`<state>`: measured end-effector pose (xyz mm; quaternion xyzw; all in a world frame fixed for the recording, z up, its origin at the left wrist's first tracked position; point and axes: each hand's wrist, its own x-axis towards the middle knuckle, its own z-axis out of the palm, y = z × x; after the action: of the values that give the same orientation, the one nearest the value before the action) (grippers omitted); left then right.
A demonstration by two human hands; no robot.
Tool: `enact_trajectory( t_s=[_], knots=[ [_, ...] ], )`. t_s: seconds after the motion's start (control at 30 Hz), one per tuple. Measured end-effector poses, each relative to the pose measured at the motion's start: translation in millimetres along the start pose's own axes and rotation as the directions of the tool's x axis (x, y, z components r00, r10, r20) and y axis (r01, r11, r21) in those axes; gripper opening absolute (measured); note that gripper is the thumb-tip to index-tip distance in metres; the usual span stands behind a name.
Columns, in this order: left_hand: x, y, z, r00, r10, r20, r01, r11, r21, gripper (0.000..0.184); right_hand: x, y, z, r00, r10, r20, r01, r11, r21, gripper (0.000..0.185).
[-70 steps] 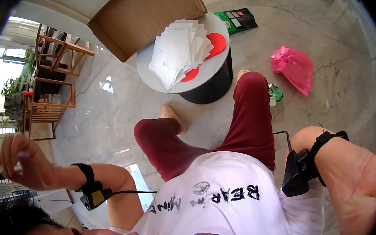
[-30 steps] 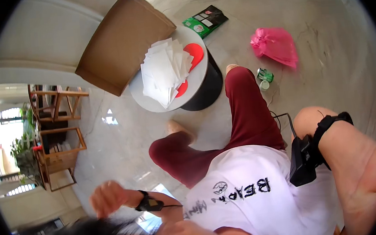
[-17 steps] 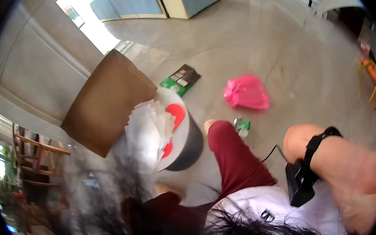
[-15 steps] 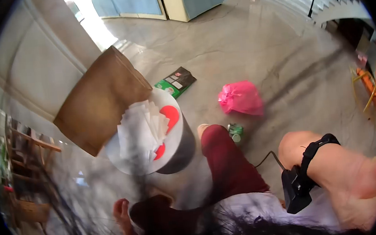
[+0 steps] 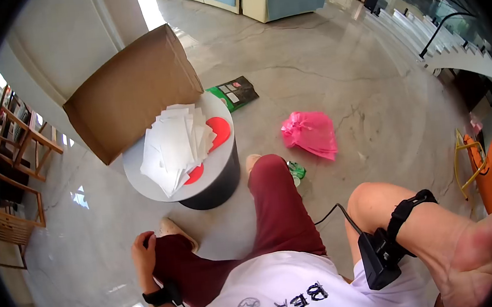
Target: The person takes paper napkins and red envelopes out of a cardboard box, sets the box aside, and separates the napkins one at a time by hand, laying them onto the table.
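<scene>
My left hand (image 5: 144, 251) rests against the knee of my dark red trousers (image 5: 176, 259), fingers loosely bent and nothing visible in them. A black band circles that wrist. My right arm is raised close to the camera at the right edge. Only the base of my right hand (image 5: 491, 243) shows; its fingers are cut off. A black device on a strap (image 5: 380, 253) sits on that forearm, with a cable. In front of my legs, a round table (image 5: 216, 182) carries a fanned pile of white paper sheets (image 5: 172, 145) and red round pieces (image 5: 219, 132).
An open cardboard box (image 5: 135, 96) stands tilted on the table's far left. On the floor lie a green and black packet (image 5: 235, 93), a pink plastic bag (image 5: 310, 135) and a small green item (image 5: 297, 171). Wooden chairs (image 5: 25, 135) stand left; an orange item (image 5: 489, 176) stands right.
The view has shifted and steadied, and dark hair strands no longer cross it. My left hand has come up against my knee. The papers and the box look unchanged.
</scene>
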<state>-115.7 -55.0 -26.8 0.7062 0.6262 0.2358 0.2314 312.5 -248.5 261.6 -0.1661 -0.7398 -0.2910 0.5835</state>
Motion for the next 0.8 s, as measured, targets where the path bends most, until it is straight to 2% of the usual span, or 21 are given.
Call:
enact_trajectory(
  t_s=[0.27, 0.4, 0.5, 0.57, 0.8],
  knots=[
    [2, -10, 1, 0.997, -0.015, -0.072, 0.017, 0.999, 0.029, 0.020, 2, -3, 5, 1.000, 0.002, -0.010, -0.002, 1.000, -0.001, 0.024],
    [-3, -8, 5, 0.996, -0.001, -0.084, 0.002, 1.000, 0.017, 0.021, 10, 10, 22, 1.000, 0.013, -0.012, -0.013, 1.000, 0.002, 0.024],
    [-5, 1, 1, 0.994, -0.066, -0.082, 0.065, 0.998, -0.012, 0.021, 11, 19, 40, 0.999, 0.019, -0.039, -0.020, 1.000, -0.006, 0.025],
    [-4, -4, 4, 0.994, -0.057, -0.094, 0.054, 0.998, -0.030, 0.021, 12, 25, 52, 0.998, 0.029, -0.054, -0.030, 0.999, -0.013, 0.025],
    [-6, 1, 2, 0.993, -0.053, -0.103, 0.051, 0.998, -0.026, 0.021, 1, 41, 95, 0.989, 0.144, -0.041, -0.147, 0.986, -0.079, 0.025]
  ],
)
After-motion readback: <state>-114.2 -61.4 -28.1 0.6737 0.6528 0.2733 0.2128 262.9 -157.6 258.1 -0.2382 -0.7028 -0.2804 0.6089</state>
